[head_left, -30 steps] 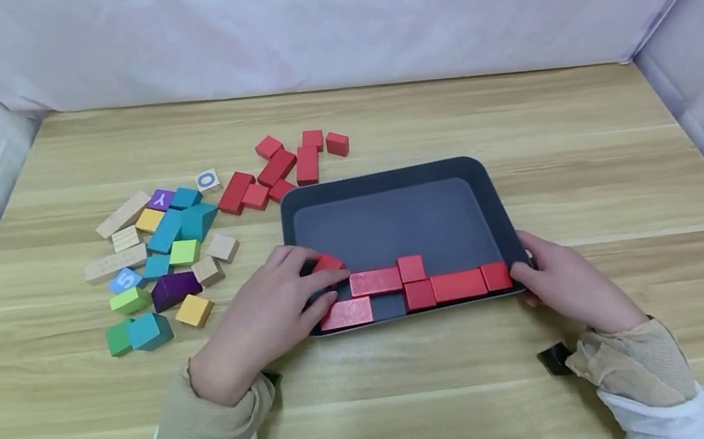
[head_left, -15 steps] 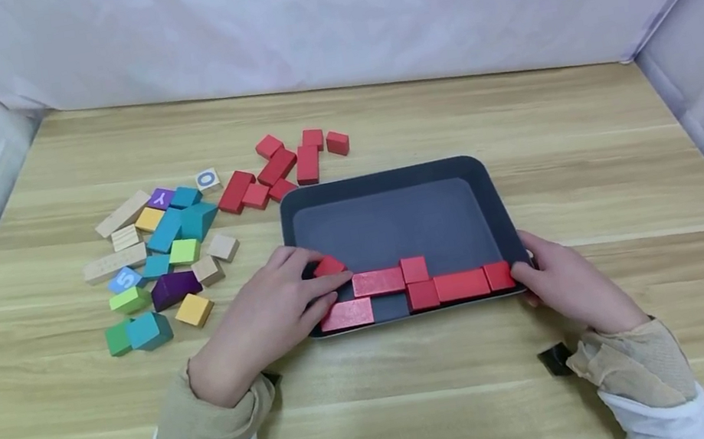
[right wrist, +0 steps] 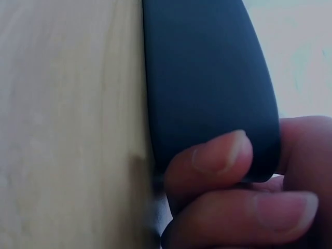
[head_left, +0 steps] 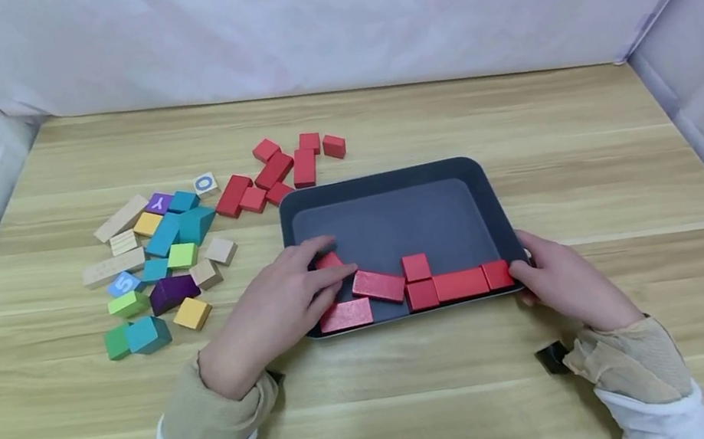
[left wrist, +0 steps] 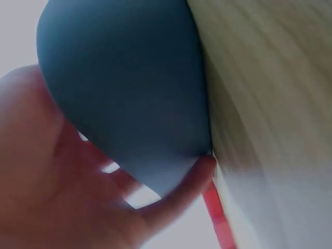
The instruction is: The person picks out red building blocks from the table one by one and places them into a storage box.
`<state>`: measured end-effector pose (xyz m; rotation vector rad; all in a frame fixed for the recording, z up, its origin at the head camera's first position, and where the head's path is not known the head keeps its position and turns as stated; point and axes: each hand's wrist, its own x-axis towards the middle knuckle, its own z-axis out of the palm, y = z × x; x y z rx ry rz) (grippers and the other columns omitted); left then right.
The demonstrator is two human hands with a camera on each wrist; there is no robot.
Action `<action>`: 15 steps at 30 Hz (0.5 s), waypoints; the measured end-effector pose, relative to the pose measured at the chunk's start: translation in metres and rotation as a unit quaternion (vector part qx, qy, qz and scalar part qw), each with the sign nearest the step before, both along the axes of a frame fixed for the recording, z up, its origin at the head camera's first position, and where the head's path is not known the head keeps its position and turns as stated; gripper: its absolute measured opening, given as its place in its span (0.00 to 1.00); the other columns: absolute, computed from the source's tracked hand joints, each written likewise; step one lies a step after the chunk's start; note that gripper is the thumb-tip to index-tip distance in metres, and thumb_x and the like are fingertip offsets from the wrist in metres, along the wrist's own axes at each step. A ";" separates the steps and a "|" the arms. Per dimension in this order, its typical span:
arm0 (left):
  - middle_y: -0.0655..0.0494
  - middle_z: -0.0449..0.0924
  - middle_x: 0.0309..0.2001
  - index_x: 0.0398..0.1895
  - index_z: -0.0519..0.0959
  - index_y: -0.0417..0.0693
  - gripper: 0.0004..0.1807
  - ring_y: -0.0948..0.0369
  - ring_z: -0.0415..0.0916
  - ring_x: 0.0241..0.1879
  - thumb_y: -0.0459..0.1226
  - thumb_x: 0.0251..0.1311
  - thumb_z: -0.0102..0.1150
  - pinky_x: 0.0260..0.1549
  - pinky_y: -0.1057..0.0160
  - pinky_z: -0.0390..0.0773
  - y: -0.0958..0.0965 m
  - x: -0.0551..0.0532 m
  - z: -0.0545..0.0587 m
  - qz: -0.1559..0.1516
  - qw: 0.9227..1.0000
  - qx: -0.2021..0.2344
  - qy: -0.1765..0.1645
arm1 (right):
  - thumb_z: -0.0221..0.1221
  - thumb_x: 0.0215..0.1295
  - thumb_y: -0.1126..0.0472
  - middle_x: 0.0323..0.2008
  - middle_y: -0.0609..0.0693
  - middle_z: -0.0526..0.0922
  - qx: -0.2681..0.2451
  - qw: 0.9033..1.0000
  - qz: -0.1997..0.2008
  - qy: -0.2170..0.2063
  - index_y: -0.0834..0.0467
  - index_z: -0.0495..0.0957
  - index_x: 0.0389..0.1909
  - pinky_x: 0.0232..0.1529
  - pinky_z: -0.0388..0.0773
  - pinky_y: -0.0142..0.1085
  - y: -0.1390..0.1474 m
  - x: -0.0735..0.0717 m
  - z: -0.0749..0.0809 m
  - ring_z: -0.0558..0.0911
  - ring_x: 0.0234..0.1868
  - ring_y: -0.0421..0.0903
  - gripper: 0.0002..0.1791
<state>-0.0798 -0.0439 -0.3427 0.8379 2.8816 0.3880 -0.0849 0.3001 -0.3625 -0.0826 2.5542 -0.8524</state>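
Note:
A dark grey tray point(head_left: 395, 224) lies on the table, with several red wooden blocks along its near side. Over its left wall reaches my left hand point(head_left: 268, 303), fingers extended above the blocks. One fingertip touches the corner of a slanted red block point(head_left: 379, 286); another red block point(head_left: 328, 260) is partly hidden beneath the fingers. In the left wrist view, one finger point(left wrist: 181, 194) extends down along the tray's outer wall point(left wrist: 124, 78). At the near right corner, my right hand point(head_left: 565, 281) grips the tray, thumb on the rim and fingertips point(right wrist: 223, 155) against the outside wall.
Several loose red blocks point(head_left: 274, 170) lie behind the tray's far left corner. A spread of coloured and plain wooden blocks point(head_left: 166, 239) covers the table to the left. White sheeting point(head_left: 318, 15) stands along the table's back and sides.
The long red block near my left fingertip has turned from straight to slanted, its right end nearer me. My left fingers have spread and shifted slightly. The right hand keeps its hold on the tray.

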 end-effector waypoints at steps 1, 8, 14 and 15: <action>0.51 0.60 0.61 0.55 0.73 0.65 0.21 0.54 0.62 0.57 0.44 0.55 0.57 0.50 0.54 0.69 0.000 0.000 0.001 -0.002 1.000 0.002 0.010 | 0.42 0.61 0.61 0.14 0.49 0.74 0.000 1.000 -0.001 0.000 0.52 0.61 0.56 0.26 0.66 0.36 0.000 0.000 0.000 0.74 0.18 0.45 0.20; 0.49 0.61 0.60 0.57 0.71 0.54 0.26 0.53 0.63 0.57 0.43 0.53 0.60 0.46 0.54 0.72 -0.009 -0.011 0.009 0.011 0.996 0.040 0.085 | 0.41 0.61 0.60 0.14 0.50 0.74 -0.012 1.000 -0.012 -0.015 0.50 0.61 0.55 0.24 0.67 0.37 0.000 -0.001 0.001 0.74 0.17 0.46 0.20; 0.50 0.64 0.57 0.59 0.68 0.52 0.29 0.54 0.64 0.54 0.44 0.51 0.61 0.43 0.53 0.74 -0.027 -0.032 0.012 0.070 0.992 0.047 0.095 | 0.41 0.61 0.61 0.14 0.51 0.74 -0.030 0.999 -0.014 -0.023 0.51 0.62 0.54 0.21 0.67 0.36 0.003 -0.003 0.001 0.73 0.17 0.47 0.18; 0.50 0.64 0.57 0.59 0.68 0.52 0.30 0.53 0.64 0.54 0.44 0.51 0.62 0.43 0.51 0.73 -0.030 -0.037 0.012 0.079 0.992 0.043 0.091 | 0.41 0.61 0.61 0.14 0.52 0.74 -0.036 0.999 -0.016 -0.027 0.52 0.62 0.53 0.20 0.67 0.36 0.004 -0.003 0.000 0.73 0.17 0.47 0.18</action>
